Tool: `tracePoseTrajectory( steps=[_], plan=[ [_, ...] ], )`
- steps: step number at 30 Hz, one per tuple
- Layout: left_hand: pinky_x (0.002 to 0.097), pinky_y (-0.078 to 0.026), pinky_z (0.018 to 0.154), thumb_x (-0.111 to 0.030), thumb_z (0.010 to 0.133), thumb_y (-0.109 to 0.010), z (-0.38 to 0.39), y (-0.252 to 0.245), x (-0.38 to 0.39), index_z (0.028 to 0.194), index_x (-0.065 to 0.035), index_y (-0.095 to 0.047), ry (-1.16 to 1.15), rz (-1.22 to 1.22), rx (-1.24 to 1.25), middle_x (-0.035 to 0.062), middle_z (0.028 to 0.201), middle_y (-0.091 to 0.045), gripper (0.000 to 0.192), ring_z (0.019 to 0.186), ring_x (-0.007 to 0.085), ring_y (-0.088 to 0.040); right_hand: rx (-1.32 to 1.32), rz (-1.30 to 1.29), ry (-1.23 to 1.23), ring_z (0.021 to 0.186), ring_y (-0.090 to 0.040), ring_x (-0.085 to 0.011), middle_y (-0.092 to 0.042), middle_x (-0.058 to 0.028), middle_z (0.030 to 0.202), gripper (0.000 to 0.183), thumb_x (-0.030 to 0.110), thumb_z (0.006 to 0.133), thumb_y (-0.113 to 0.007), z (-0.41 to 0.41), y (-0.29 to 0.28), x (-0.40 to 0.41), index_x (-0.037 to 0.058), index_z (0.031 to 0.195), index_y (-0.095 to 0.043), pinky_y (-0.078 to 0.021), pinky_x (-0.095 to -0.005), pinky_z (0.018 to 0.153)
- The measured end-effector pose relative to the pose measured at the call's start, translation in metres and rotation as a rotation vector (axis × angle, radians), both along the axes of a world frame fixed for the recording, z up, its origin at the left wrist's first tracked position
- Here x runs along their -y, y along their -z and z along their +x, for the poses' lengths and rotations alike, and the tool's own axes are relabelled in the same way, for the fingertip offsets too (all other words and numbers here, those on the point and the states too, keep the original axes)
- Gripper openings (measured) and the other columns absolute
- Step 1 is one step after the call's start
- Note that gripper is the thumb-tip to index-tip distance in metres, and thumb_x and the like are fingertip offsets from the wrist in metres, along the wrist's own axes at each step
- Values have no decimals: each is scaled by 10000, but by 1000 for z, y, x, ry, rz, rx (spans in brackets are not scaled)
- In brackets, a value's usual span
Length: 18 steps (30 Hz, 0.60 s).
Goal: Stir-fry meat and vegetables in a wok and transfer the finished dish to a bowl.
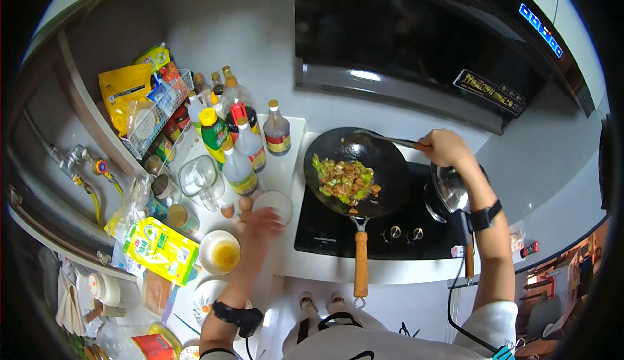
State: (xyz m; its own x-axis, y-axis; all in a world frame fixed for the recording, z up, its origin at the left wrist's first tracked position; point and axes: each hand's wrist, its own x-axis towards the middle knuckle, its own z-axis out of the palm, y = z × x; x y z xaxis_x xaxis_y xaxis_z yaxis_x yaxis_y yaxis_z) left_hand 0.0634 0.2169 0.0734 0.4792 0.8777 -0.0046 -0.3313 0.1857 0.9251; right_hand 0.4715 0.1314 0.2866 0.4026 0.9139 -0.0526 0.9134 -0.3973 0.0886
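My right hand (446,148) grips the handle of a metal spatula (397,141), whose far end reaches into a black wok (390,179). Chopped green vegetable and browned pieces (346,179) lie in the wok's left half. Blurred by motion, my left hand (265,223) is at the near edge of a pale round dish (277,204) on the white counter; whether it touches the dish cannot be told. Brown eggs or eggshells (245,203) lie beside that hand, partly covered by it. Left of my forearm is a white bowl (207,253) with yellow residue, perhaps egg.
The wok's wooden handle (360,267) juts past the front of the black cooktop (321,235). A lidded pot (449,189) stands under my right forearm. Several sauce bottles (239,170), a glass jar (197,177) and a yellow seasoning bag (163,250) crowd the left. Above is a range hood (390,33).
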Motion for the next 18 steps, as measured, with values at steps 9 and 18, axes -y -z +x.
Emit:
tracePoseTrajectory(
  steps=[9,18],
  plan=[
    [348,-506,804,-508,956,-391,123,36,148,1364,-164,-304,744,-832,108,74,1004,-555,541,893,177,-592,-70,-29,-396,829,-629,-341,-664,-146,886,284,81,727,-662,26,53,61,100,1010,-691,-504,-401,740],
    [177,-418,537,-519,869,-559,131,62,163,1165,-119,-476,527,-1000,429,-30,664,-395,504,529,50,-379,356,87,-358,682,-621,-252,-609,-52,719,387,70,703,-635,-5,-42,175,245,1041,-704,-484,-363,594]
  ],
)
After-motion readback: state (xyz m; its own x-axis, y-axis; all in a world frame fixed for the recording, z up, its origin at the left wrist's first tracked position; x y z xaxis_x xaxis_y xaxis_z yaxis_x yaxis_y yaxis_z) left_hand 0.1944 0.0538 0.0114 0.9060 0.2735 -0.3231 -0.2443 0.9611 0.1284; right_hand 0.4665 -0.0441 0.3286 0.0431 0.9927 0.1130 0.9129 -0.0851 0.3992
